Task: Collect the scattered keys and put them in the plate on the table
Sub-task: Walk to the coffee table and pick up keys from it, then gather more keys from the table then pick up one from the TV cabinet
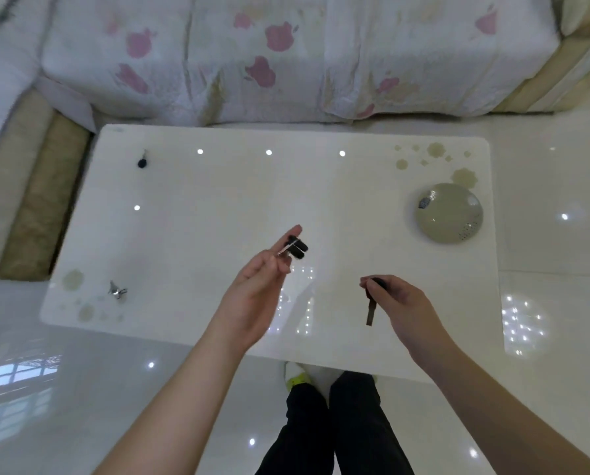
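The right hand (398, 299) pinches the dark head of a long key (371, 308) between closed fingers (367, 282), its blade hanging down toward the person; the left hand (252, 289) grips a black-headed key bunch (295, 247) at its fingertips, the rest of the hand loosely open. The plate (454, 231) lies ahead and to the right, nearer the right hand, with bare bench (235, 200) between and one key (423, 202) already inside. Two more wait on the left: a dark key (142, 162) far off and a silver key cluster (117, 290) nearer.

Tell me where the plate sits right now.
The plate sits on the table's far right corner, beyond the right hand, with one key already on its left rim.
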Demonstrator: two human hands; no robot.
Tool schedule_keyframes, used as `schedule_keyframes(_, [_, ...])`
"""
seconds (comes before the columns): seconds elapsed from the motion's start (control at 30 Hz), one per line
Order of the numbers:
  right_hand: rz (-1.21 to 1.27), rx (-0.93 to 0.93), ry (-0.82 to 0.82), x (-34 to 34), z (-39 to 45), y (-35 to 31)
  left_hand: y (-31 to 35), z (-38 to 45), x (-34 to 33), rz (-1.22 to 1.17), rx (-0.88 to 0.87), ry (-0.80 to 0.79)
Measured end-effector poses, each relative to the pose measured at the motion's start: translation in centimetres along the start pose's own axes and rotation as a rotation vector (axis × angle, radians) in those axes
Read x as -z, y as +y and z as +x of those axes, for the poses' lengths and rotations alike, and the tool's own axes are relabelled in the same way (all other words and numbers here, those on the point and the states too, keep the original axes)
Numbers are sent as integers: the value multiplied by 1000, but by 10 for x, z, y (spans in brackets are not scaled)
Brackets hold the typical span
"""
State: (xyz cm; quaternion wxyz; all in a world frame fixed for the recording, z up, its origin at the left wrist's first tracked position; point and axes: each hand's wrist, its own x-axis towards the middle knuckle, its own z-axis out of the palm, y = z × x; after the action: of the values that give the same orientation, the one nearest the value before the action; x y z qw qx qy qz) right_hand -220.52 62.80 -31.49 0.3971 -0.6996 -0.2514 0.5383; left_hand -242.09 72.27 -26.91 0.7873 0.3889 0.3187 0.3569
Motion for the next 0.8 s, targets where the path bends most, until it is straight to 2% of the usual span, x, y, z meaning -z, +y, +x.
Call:
schedule_keyframes(0.1, [4,33,-50,-20,-32,-30,37,-29,-8,-95,-31,-15])
schedule_keyframes(0.37, [182,40,-153,-76,-97,-82,74,-94,-1,-375,213,315])
schedule_keyframes(0.53, [85,-2,-205,-100,-99,-98,69,-132,19,-282,353,536])
schedule_keyframes(0.7, [15,-11,-334,-117,-88,-110,75,-155,25,-54,353,533])
schedule_keyframes(0.8, [-55,9,-404,-128,-86,-115,84,-162,24,-14,311,541])
